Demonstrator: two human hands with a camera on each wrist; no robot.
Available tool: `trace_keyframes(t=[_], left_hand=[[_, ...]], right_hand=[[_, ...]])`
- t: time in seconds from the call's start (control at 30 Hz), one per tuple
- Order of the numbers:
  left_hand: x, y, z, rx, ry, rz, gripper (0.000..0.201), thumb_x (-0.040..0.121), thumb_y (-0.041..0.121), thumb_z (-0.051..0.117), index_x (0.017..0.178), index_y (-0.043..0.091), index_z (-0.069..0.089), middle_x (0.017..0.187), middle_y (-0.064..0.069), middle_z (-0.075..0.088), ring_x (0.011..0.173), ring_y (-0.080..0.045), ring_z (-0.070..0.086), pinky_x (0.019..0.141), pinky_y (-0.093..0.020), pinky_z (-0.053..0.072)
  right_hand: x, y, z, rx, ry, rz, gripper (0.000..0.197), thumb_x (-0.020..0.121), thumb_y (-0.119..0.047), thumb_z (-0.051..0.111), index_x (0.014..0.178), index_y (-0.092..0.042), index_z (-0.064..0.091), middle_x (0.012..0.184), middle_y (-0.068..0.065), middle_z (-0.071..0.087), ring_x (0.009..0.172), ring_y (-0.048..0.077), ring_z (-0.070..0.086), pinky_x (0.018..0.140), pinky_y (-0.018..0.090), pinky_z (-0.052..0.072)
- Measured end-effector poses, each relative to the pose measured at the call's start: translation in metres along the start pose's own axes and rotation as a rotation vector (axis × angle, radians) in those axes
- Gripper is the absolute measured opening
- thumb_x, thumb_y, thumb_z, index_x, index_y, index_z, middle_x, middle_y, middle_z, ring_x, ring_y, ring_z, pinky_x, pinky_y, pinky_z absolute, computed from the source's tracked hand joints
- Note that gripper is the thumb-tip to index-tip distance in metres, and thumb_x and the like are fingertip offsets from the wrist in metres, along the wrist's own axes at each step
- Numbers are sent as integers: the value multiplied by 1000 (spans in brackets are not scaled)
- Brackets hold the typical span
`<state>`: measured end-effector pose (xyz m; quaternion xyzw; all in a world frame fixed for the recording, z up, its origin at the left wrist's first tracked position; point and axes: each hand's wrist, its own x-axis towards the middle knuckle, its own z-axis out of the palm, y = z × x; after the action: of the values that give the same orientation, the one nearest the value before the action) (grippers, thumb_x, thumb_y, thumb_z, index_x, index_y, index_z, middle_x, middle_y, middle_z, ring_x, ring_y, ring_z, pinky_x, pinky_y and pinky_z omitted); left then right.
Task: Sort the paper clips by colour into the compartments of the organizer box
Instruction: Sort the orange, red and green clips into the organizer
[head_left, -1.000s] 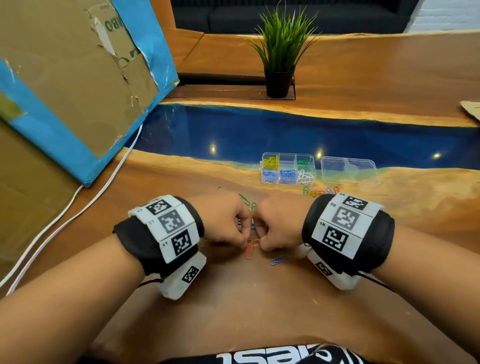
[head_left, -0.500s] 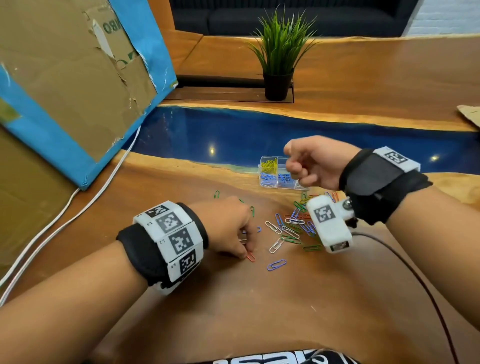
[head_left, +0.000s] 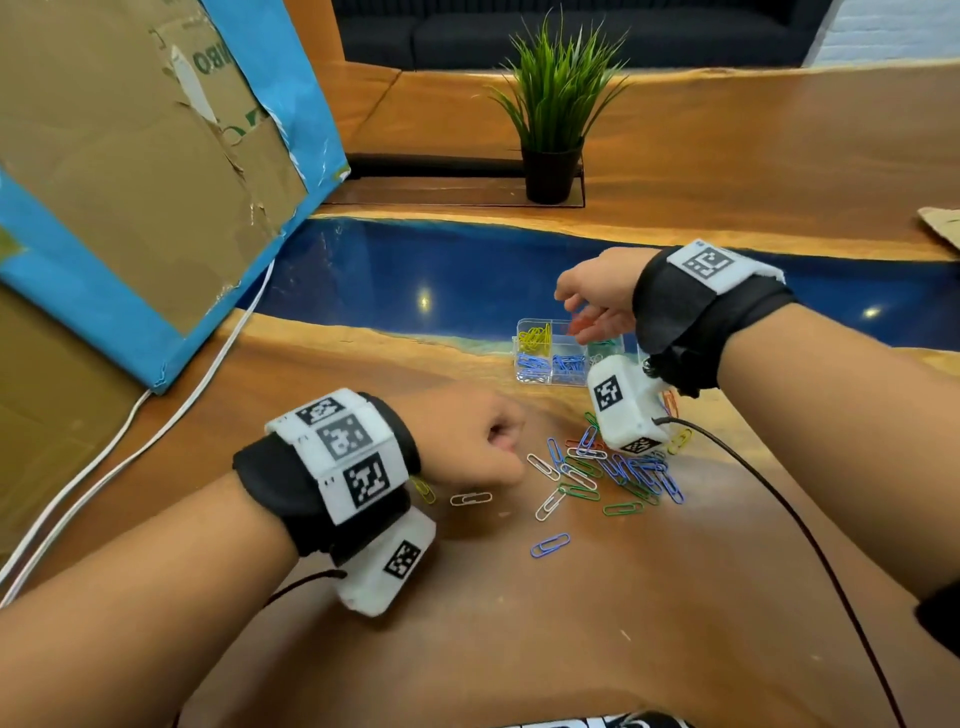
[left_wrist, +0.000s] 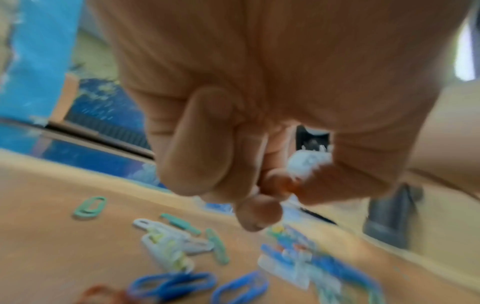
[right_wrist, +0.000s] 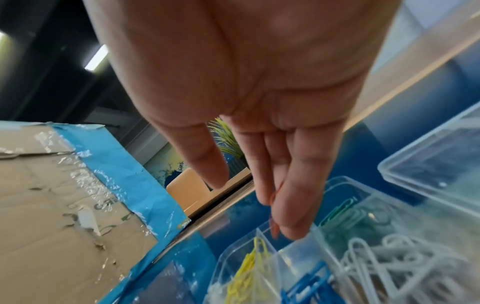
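The clear organizer box (head_left: 520, 332) stands at the table's blue strip, with yellow clips (head_left: 535, 338), blue clips (head_left: 550, 364), green clips (right_wrist: 345, 207) and white clips (right_wrist: 389, 261) in separate compartments. My right hand (head_left: 576, 317) hovers over its back middle compartment, fingers straight and thumb apart. An orange clip (right_wrist: 274, 207) lies along the fingertips (right_wrist: 291, 222). My left hand (head_left: 498, 447) is curled near the loose pile of mixed clips (head_left: 613, 467). In the blurred left wrist view its fingertips (left_wrist: 259, 214) pinch something orange (left_wrist: 283, 185), seemingly a clip.
A lone blue clip (head_left: 549, 544), a white clip (head_left: 470, 499) and a yellow clip (head_left: 423, 488) lie near my left wrist. The box's clear lid (right_wrist: 441, 164) lies to its right. A taped cardboard box (head_left: 130, 182), white cables (head_left: 156, 431) and a potted plant (head_left: 553, 130) stand beyond.
My right hand rose from beside the left hand, travelled to the organizer box and straightened its fingers over it. My left hand closed at the spot where an orange clip lay.
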<state>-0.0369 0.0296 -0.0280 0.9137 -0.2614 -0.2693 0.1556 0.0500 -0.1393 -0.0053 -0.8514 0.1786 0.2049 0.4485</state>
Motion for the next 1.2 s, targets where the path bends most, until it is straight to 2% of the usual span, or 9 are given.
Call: trace_keyframes(t=[0.13, 0.23, 0.3, 0.37, 0.5, 0.73, 0.9, 1.07, 1.2], left_hand=[[20, 2, -19, -180, 47, -122, 24, 86, 18, 48, 63, 18, 41, 65, -2, 47, 53, -19, 39, 47, -23, 31], [38, 6, -30, -296, 79, -203, 17, 87, 16, 41, 70, 13, 43, 75, -10, 48, 60, -24, 39, 46, -24, 29], [51, 13, -38, -294, 116, -219, 14, 88, 15, 39, 75, 11, 43, 76, -11, 45, 63, -25, 38, 48, -25, 29], [64, 21, -47, -193, 170, -221, 12, 90, 15, 38, 79, 10, 41, 69, -7, 40, 54, -23, 35, 49, -25, 28], [95, 28, -56, -3, 217, -185, 11, 91, 16, 41, 82, 13, 38, 66, -1, 34, 50, -17, 30, 50, -27, 25], [128, 39, -49, 183, 250, -153, 4, 87, 14, 50, 86, 14, 54, 89, -4, 58, 80, -22, 52, 61, -28, 41], [135, 48, -45, 171, 217, -111, 16, 81, 7, 60, 89, 19, 66, 92, 1, 63, 84, -18, 59, 68, -27, 45], [136, 47, -45, 208, 227, -77, 21, 79, 4, 64, 88, 22, 68, 71, 11, 53, 76, -15, 56, 65, -26, 44], [132, 41, -43, 218, 260, -50, 16, 79, 7, 65, 82, 22, 67, 78, 7, 59, 79, -16, 59, 72, -29, 51]], right_hand=[[-3, -2, -2, 41, 2, -66, 41, 87, -18, 57, 125, -5, 53, 124, 17, 59, 88, 25, 59, 69, 33, 55], [-5, 0, -5, -13, 62, -61, 38, 88, -26, 56, 122, -7, 54, 97, 12, 64, 71, 20, 61, 69, 30, 54], [-4, 3, -11, -49, 115, -67, 39, 89, -28, 54, 121, -5, 54, 84, 8, 59, 59, 16, 53, 64, 26, 49], [-7, 8, -16, -71, 129, -70, 37, 90, -29, 54, 119, -6, 54, 87, 8, 57, 58, 15, 46, 56, 23, 43], [-11, 24, -26, -89, 127, -79, 40, 90, -30, 54, 119, -4, 58, 89, 8, 59, 66, 17, 47, 62, 27, 42], [-17, 52, -46, -82, 92, -85, 45, 90, -26, 53, 124, 3, 56, 89, 9, 57, 76, 22, 47, 60, 25, 38], [-17, 58, -53, -124, 94, -108, 41, 90, -28, 53, 120, -1, 60, 91, 7, 59, 77, 20, 50, 67, 28, 42], [-17, 61, -52, -211, 82, -128, 39, 89, -31, 52, 114, -4, 63, 106, 13, 69, 78, 22, 54, 74, 33, 49], [-19, 65, -53, -283, 115, -150, 33, 87, -28, 52, 107, -6, 67, 104, 14, 71, 76, 22, 55, 72, 32, 49]])
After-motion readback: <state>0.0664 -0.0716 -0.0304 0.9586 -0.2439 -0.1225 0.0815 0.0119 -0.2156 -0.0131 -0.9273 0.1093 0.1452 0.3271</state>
